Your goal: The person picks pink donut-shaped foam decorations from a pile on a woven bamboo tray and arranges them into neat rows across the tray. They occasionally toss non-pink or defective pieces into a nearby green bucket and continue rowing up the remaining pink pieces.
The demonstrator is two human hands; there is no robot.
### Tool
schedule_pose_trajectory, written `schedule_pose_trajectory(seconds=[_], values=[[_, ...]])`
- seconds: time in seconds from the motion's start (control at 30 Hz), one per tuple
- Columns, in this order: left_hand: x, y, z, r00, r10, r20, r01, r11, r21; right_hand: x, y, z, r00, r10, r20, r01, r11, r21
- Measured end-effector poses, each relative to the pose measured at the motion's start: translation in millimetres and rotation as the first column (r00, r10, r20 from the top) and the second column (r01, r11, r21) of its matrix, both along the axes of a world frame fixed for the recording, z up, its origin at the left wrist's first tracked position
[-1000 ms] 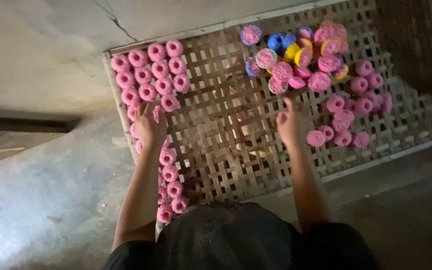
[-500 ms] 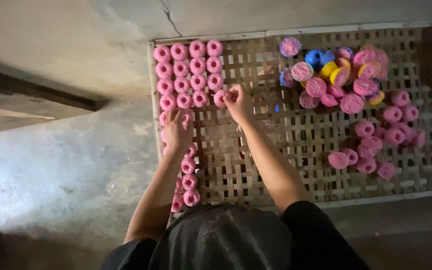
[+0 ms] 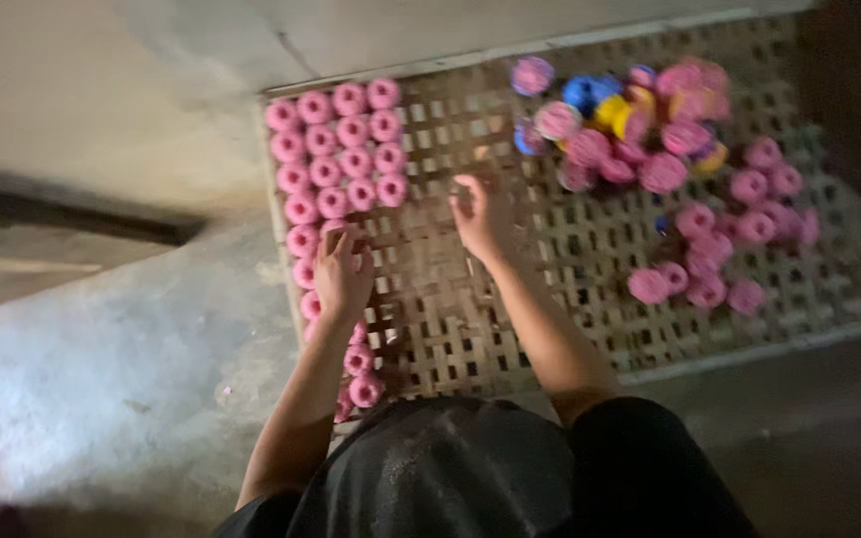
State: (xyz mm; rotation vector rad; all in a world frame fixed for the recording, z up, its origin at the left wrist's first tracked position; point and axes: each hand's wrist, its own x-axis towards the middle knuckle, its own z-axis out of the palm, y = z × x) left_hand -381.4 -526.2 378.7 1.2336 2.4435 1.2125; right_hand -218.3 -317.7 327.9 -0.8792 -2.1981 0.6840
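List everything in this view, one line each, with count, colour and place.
Woven lattice tray: one, tan, lying on the floor across the middle and right.
Sorted spools: many, pink, set in neat rows along the tray's left edge.
Loose spools: many, mostly pink with a few blue and yellow, heaped at the tray's upper right.
Concrete floor: grey, left and bottom.
Dark clothing: black, bottom centre.
Left hand: one, resting on the pink rows at the tray's left edge.
Right hand: one, over the bare middle of the tray; blurred, so whether it holds anything is unclear.
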Motion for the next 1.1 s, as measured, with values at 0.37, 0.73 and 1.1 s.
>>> schedule_pose_trajectory(seconds=[0.37,0.73,1.1], values=[[223.5,126.9,-33.5,0.729,-0.650,0.214,0.681,0.661,-0.315,394.4,46.9,47.4,0.667,-0.614,0.423,0.589,0.782,0.207],[382.8,224.5,-42.8,0.602,-0.740,0.300,0.798,0.555,-0.233,404.9,50.5,-33.3,0.955,-0.296,0.022,0.291,0.917,-0.274],[75.9,59.9,-31.9,0.989,0.038,-0.142,-0.051,0.995,-0.091,185.9,27.7,-39.0,0.916,0.172,-0.364,-0.280,0.921,-0.270]])
